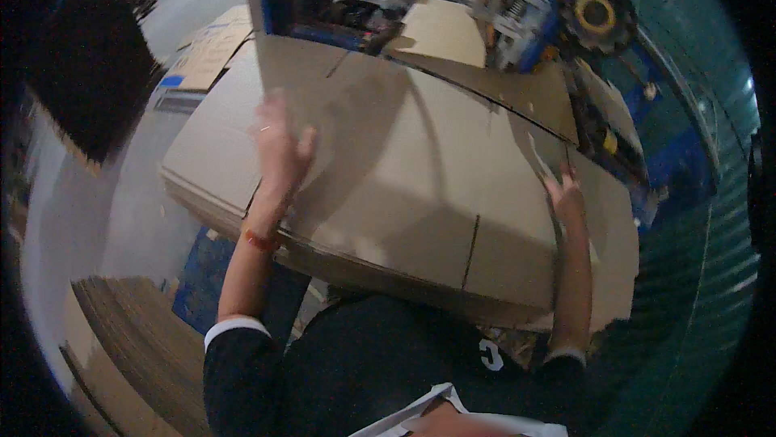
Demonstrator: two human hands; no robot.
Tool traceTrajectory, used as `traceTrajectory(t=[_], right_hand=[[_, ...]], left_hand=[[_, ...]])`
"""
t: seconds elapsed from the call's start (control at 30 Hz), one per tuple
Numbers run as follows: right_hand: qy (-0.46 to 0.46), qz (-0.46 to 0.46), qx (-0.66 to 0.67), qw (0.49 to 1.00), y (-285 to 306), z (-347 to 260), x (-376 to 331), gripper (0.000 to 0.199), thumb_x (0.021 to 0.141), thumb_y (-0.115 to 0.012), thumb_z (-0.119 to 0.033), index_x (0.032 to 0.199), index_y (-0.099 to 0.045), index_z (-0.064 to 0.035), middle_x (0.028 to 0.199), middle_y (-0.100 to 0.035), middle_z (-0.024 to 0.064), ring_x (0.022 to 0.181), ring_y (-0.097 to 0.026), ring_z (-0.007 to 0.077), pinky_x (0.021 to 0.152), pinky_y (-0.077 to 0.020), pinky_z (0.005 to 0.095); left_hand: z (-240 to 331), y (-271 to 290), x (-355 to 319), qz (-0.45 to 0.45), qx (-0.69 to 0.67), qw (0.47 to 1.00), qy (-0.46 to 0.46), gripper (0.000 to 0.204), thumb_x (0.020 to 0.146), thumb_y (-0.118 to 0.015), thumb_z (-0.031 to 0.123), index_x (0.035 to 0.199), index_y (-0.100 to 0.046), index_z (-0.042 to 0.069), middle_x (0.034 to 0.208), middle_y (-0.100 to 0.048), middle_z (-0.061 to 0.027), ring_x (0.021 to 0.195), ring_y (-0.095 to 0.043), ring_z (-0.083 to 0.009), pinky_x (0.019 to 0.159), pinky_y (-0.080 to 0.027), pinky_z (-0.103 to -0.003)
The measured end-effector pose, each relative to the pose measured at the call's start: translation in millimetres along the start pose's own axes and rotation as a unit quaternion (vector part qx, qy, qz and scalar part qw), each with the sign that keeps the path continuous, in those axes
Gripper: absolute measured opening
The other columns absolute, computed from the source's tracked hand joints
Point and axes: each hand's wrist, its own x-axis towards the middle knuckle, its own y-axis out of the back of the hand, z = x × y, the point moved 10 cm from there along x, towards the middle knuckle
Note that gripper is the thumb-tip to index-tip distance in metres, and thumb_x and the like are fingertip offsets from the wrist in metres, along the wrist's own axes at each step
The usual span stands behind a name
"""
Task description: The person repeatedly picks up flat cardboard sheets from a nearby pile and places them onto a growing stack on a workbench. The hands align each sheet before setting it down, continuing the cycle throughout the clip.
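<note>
I'm watching from afar through the head view, and the stack of cardboard sheets (380, 275) is lying flat in front of the wearer's body, spanning the space between both arms. The left hand (283, 150) is showing wide, its fingers apart and blurred, over the left part of the top sheet (453, 170); I'm not able to tell whether the palm is touching. The right hand (568, 194) is sitting at the right part, its fingers beside a pale edge (540, 158) in the cardboard; whether they are pinching it, I cannot tell.

I'm judging this to be a step of handling the top sheet. For doing it well, I'd be keeping the left palm flat and light, so the dark slots (471, 251) aren't catching and tearing. I'd be making sure the right fingers are taking only one layer, and I'd be working both sides evenly so the broad sheet isn't buckling. Beyond the far edge, the machine (598, 12) is standing near, so I'd be minding that corner.
</note>
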Motion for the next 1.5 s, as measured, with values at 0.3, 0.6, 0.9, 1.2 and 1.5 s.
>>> traceTrajectory(t=[0.3,0.6,0.9,1.2,1.5], right_hand=[[-0.324,0.162,-0.107,0.926,111.9,144.5,-262.6,0.062,0.085,-0.055,-0.038,0.129,-0.040,0.0018,0.129,-0.044,0.0232,0.119,-0.042,0.0350,0.095,-0.0374,0.0409],[-0.326,0.427,-0.109,0.836,138.0,139.3,-280.1,0.064,0.087,-0.050,-0.046,0.128,-0.041,0.0018,0.133,-0.041,0.0205,0.120,-0.040,0.0356,0.098,-0.0339,0.0461],[-0.247,0.511,0.447,0.692,180.9,141.2,-282.5,0.044,0.083,-0.059,-0.013,0.122,-0.045,0.0015,0.118,-0.053,0.0138,0.097,-0.055,0.0271,0.081,-0.0461,0.0363],[-0.003,0.113,0.032,0.993,109.7,-111.9,-264.4,0.032,0.079,-0.061,-0.015,0.111,-0.060,-0.0105,0.119,-0.057,0.0091,0.113,-0.051,0.0292,0.097,-0.0384,0.0432],[0.191,-0.073,0.017,0.979,47.0,-148.1,-228.9,0.028,0.078,-0.061,-0.015,0.106,-0.062,-0.0109,0.123,-0.055,0.0078,0.119,-0.047,0.0297,0.100,-0.0333,0.0467]], left_hand=[[-137.2,66.8,-94.6,0.053,0.049,0.925,0.373,0.080,0.079,-0.061,0.032,0.135,-0.022,-0.009,0.138,-0.027,-0.0304,0.132,-0.019,-0.0406,0.107,-0.009,-0.052],[-141.1,106.5,-63.1,0.218,-0.358,0.846,0.331,0.067,0.083,-0.059,0.014,0.135,-0.022,-0.004,0.134,-0.036,-0.0240,0.123,-0.038,-0.0314,0.099,-0.033,-0.040],[-204.0,34.9,-24.4,0.105,-0.647,0.637,0.404,0.039,0.079,-0.062,0.010,0.112,-0.047,-0.004,0.108,-0.055,-0.0156,0.096,-0.056,-0.0267,0.081,-0.048,-0.036],[-1.8,66.8,-80.0,-0.170,-0.356,0.918,0.031,0.039,0.081,-0.056,0.001,0.120,-0.053,0.002,0.120,-0.054,-0.0144,0.113,-0.050,-0.0267,0.097,-0.037,-0.038],[96.2,5.6,-105.1,-0.381,-0.073,0.870,-0.305,0.046,0.079,-0.050,0.010,0.124,-0.054,0.019,0.134,-0.043,-0.0095,0.127,-0.036,-0.0321,0.106,-0.020,-0.052]])
